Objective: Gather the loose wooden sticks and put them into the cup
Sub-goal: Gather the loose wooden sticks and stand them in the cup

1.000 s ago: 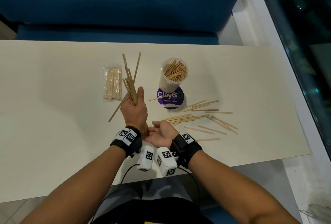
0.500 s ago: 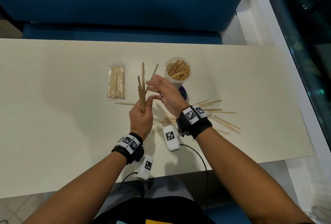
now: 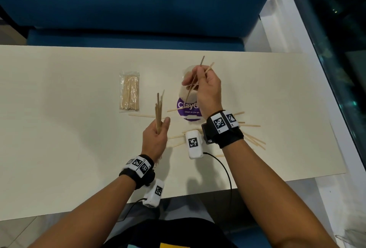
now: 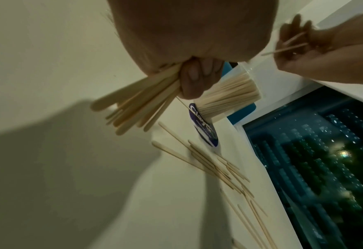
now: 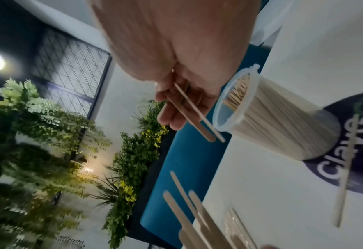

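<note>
A clear plastic cup (image 3: 187,94) (image 5: 278,121) (image 4: 229,99) packed with wooden sticks stands on a purple round sticker (image 3: 188,112). My right hand (image 3: 206,85) (image 5: 176,104) hovers over the cup's mouth and pinches two sticks (image 3: 195,81) (image 5: 195,114). My left hand (image 3: 158,134) (image 4: 195,79) grips an upright bundle of sticks (image 3: 159,112) (image 4: 142,104) left of the cup. Several loose sticks (image 3: 251,138) (image 4: 216,168) lie on the table to the right and near my wrists. One stick (image 3: 142,115) lies left of the sticker.
A sealed clear packet of sticks (image 3: 129,92) lies left of the cup. The cream table (image 3: 59,129) ends at a blue bench behind and a white ledge with dark glass at the right. White wrist camera units (image 3: 193,144) hang over the table's near part.
My right hand took two sticks from the left hand's bundle and carried them right, over the cup. The left hand dropped back slightly with the remaining bundle.
</note>
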The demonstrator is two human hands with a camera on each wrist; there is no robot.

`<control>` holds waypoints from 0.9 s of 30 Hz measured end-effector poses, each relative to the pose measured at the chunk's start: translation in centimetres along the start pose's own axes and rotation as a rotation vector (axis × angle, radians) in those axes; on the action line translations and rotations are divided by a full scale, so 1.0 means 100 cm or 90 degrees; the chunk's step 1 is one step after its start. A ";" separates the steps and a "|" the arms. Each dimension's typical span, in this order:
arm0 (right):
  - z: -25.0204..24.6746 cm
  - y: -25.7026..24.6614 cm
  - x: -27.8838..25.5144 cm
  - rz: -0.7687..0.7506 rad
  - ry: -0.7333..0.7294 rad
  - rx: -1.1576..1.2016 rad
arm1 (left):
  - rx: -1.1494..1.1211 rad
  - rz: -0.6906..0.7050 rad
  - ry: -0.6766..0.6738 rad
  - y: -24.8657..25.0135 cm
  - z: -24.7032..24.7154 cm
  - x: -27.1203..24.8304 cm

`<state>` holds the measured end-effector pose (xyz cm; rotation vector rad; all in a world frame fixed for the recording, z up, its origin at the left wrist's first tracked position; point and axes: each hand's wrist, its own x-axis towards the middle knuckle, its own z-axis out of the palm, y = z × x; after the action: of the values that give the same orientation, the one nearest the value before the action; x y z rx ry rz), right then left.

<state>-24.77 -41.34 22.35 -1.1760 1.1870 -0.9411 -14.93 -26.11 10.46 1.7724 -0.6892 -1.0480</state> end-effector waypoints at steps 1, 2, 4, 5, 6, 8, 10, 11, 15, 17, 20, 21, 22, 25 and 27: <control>-0.001 0.000 -0.002 0.016 -0.004 -0.006 | -0.027 -0.021 0.004 0.001 -0.002 0.001; 0.000 0.004 -0.006 0.043 -0.026 -0.025 | -0.066 -0.036 0.002 0.004 -0.003 0.003; 0.006 0.023 -0.019 0.119 -0.077 -0.093 | -0.148 -0.059 -0.015 0.013 -0.001 0.007; 0.010 0.033 -0.026 0.154 -0.101 -0.130 | -0.159 -0.063 -0.024 0.019 0.000 0.011; 0.013 0.042 -0.032 0.174 -0.118 -0.160 | -0.146 -0.058 -0.030 0.023 0.002 0.014; 0.017 0.054 -0.041 0.202 -0.127 -0.199 | -0.087 -0.049 -0.051 0.028 0.006 0.017; 0.021 0.058 -0.045 0.232 -0.131 -0.221 | -0.019 -0.042 -0.069 0.028 0.006 0.019; 0.023 0.061 -0.045 0.227 -0.143 -0.262 | 0.027 -0.038 -0.073 0.025 0.006 0.019; 0.027 0.067 -0.048 0.203 -0.212 -0.402 | 0.015 -0.036 -0.095 0.016 0.006 0.020; 0.025 0.067 -0.050 0.191 -0.244 -0.426 | -0.063 -0.071 -0.073 0.016 0.009 0.019; 0.021 0.067 -0.048 0.195 -0.266 -0.413 | -0.116 -0.121 -0.059 0.028 0.015 0.011; 0.020 0.067 -0.047 0.203 -0.269 -0.398 | -0.144 -0.133 -0.060 0.030 0.015 0.010; 0.020 0.070 -0.044 0.212 -0.273 -0.379 | -0.165 -0.141 -0.056 0.031 0.016 0.010; 0.019 0.068 -0.040 0.251 -0.264 -0.286 | -0.193 -0.139 -0.056 0.036 0.014 0.009; 0.015 0.063 -0.041 0.274 -0.223 -0.211 | -0.196 -0.107 -0.047 0.040 0.011 0.007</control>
<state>-24.27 -36.04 16.87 -1.2143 1.2644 -0.2067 -15.58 -28.78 13.70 1.5484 -0.4017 -1.2661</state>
